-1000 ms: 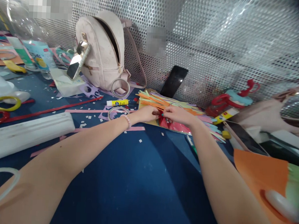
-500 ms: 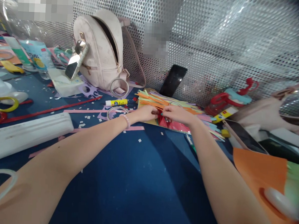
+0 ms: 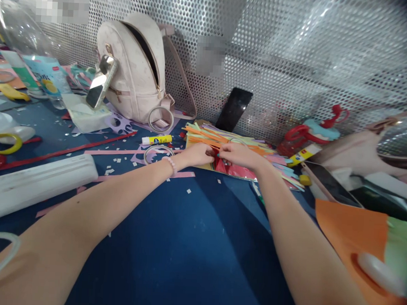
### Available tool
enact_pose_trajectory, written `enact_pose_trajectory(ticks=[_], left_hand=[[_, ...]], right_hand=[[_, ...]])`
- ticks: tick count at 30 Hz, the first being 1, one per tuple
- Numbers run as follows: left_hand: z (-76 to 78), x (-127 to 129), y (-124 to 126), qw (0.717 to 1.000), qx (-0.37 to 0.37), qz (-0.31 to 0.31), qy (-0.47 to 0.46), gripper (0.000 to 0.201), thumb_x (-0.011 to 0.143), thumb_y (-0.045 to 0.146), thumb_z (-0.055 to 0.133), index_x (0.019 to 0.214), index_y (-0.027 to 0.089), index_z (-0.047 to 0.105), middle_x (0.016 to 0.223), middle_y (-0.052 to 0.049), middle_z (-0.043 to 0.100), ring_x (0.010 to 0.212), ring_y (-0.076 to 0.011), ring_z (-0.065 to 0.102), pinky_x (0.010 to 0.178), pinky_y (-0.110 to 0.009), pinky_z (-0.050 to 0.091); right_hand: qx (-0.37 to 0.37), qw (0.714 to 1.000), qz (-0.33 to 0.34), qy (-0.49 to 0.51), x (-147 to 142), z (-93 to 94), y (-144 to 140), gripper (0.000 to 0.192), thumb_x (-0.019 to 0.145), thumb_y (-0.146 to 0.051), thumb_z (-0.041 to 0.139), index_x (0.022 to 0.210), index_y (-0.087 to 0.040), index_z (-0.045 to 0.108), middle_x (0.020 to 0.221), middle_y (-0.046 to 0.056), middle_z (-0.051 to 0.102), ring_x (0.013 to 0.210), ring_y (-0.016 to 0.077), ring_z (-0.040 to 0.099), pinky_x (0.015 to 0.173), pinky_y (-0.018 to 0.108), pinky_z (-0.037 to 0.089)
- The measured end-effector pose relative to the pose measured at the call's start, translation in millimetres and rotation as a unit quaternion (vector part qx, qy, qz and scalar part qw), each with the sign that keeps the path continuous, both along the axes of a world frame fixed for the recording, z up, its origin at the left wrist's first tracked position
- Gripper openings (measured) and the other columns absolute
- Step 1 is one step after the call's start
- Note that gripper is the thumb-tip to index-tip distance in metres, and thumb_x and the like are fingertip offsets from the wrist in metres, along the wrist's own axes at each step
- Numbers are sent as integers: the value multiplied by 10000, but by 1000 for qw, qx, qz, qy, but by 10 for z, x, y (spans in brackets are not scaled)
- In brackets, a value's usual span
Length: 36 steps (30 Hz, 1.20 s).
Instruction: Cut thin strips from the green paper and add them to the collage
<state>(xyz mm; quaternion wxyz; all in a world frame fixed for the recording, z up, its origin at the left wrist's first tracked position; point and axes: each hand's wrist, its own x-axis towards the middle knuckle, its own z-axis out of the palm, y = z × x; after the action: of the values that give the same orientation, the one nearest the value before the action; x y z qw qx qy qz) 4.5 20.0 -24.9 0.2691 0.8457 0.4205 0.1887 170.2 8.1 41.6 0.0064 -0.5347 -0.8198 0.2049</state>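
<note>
Pinching red paper [image 3: 231, 168] between both hands, left hand [image 3: 199, 155] and right hand [image 3: 239, 155] closed on it; paper on blue table [image 3: 185, 242], against coloured paper strips [image 3: 221, 137]; glue stick [image 3: 156, 139] near left wrist.

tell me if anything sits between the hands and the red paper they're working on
Nothing visible does. The left hand and right hand already rest on the red paper, fingertips meeting over it. The loose paper strips lie behind it, and the glue stick is off to the left.
</note>
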Motion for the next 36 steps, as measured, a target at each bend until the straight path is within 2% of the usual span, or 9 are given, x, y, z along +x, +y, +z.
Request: enact_pose_trajectory(ticks=[12, 16, 23, 29, 36], left_hand=[[45, 34, -52, 1000, -23, 14, 6, 266, 946, 357, 596, 1071, 124, 619, 1039, -65, 638, 906, -193, 634, 805, -379, 556], [34, 40, -58, 999, -28, 17, -3, 275, 945, 364, 598, 1076, 124, 618, 1042, -66, 639, 902, -192, 636, 798, -376, 557], [27, 51, -107, 999, -29, 41, -13, 291, 948, 371, 592, 1109, 130, 608, 1075, -72, 629, 921, -199, 632, 803, -380, 558], [38, 72, -114, 997, -41, 71, 11, 276, 945, 370, 597, 1069, 123, 617, 1023, -61, 639, 878, -186, 636, 777, -363, 561], [69, 129, -200, 993, -59, 104, 7, 265, 941, 352, 603, 1073, 123, 615, 1032, -62, 632, 887, -189, 631, 777, -364, 560]], right_hand=[[49, 997, 14, -57, -14, -33, 53, 184, 817, -193, 493, 638, -187, 535, 633, -9, 590, 629, 141, 534, 576, 248, 325], [63, 994, 18, -82, -27, -49, 52, 213, 858, -221, 497, 652, -186, 539, 662, -11, 584, 671, 146, 549, 604, 257, 349], [84, 988, -3, -129, -102, -54, 2, 267, 944, -394, 549, 852, -153, 618, 842, 12, 632, 769, 145, 596, 743, 331, 494], [94, 985, -16, -144, -151, -61, -19, 246, 945, -377, 567, 1014, -150, 632, 990, 45, 654, 861, 161, 629, 780, 360, 535], [118, 982, -24, -144, -163, -80, -15, 277, 942, -367, 575, 1112, -152, 610, 1069, 63, 642, 915, 180, 632, 800, 383, 542]])
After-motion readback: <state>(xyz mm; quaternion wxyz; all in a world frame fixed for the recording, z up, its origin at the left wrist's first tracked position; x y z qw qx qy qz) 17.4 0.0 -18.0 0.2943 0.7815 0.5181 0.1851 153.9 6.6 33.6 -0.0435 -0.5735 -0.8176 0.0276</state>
